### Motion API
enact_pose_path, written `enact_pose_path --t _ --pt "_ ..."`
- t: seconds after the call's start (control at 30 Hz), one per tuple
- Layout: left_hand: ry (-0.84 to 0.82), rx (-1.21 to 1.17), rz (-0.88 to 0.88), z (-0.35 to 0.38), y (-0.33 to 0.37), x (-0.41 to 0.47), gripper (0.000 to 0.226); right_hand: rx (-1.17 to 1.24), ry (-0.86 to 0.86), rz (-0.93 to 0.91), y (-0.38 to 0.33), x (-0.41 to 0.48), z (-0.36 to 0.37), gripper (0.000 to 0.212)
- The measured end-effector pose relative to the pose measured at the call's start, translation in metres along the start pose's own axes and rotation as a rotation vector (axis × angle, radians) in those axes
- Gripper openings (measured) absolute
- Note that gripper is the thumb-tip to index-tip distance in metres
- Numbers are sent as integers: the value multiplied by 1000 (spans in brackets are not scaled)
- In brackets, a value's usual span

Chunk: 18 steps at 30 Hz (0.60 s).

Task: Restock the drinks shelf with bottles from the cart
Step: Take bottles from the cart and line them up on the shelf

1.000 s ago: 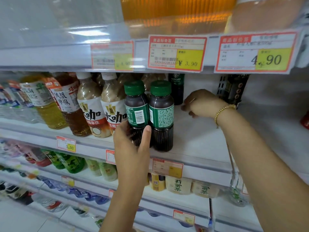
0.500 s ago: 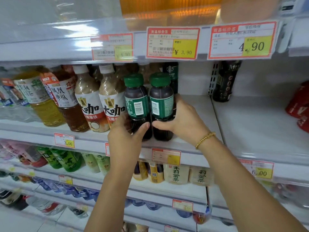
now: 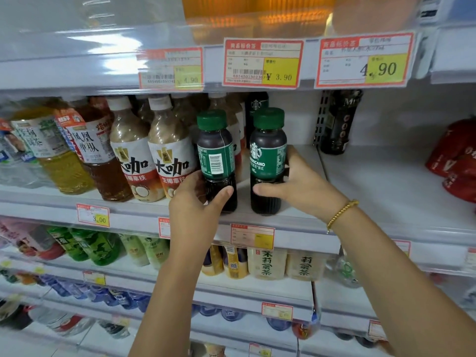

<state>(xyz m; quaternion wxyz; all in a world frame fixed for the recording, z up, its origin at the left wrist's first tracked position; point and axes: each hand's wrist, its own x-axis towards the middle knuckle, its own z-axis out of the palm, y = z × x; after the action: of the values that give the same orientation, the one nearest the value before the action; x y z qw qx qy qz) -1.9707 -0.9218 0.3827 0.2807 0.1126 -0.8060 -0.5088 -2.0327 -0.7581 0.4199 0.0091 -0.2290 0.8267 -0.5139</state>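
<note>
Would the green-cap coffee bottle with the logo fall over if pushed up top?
Probably it could tip: the coffee bottle is tall on a narrow base. It looks full of dark liquid, so likely heavy for its size. The right hand gripping low should steady it.

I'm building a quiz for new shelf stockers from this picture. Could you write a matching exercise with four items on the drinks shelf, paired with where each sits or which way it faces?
Items
1. left green-capped bottle
2. right green-capped bottle
3. tall dark bottle
4. red packs

Place or state
A. logo faces the camera
B. at the far right edge of view
C. barcode faces the camera
D. stands far back in the right-hand bay

Pairs: 1-C, 2-A, 3-D, 4-B
</note>
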Motion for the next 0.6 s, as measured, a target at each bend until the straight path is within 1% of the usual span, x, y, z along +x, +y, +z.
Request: enact_pose_path --t 0.07,0.1,0.17,0.23,0.3,0.37,0.43,0.53,0.6 --pt "0 8 0 0 0 0 45 -114 71 47 3 -4 3 67" --pt "-2 9 0 0 0 1 47 -155 95 54 4 -6 3 67" --pt "-4 28 11 -1 0 0 48 -161 106 47 4 -9 0 62" --pt "0 45 22 -1 2 0 49 -127 75 55 5 -11 -3 57" --pt "-1 42 21 -2 3 -2 49 -124 71 70 7 -12 -1 58" --pt "-6 30 17 -2 5 -3 51 -181 135 93 9 -13 4 60" --pt "-10 19 22 -1 6 -3 56 -253 191 93 10 -12 5 57" --pt "3 13 32 5 5 0 56 -266 193 104 11 0 -6 50" --pt "4 17 36 10 6 2 55 -264 209 141 17 23 -17 49"
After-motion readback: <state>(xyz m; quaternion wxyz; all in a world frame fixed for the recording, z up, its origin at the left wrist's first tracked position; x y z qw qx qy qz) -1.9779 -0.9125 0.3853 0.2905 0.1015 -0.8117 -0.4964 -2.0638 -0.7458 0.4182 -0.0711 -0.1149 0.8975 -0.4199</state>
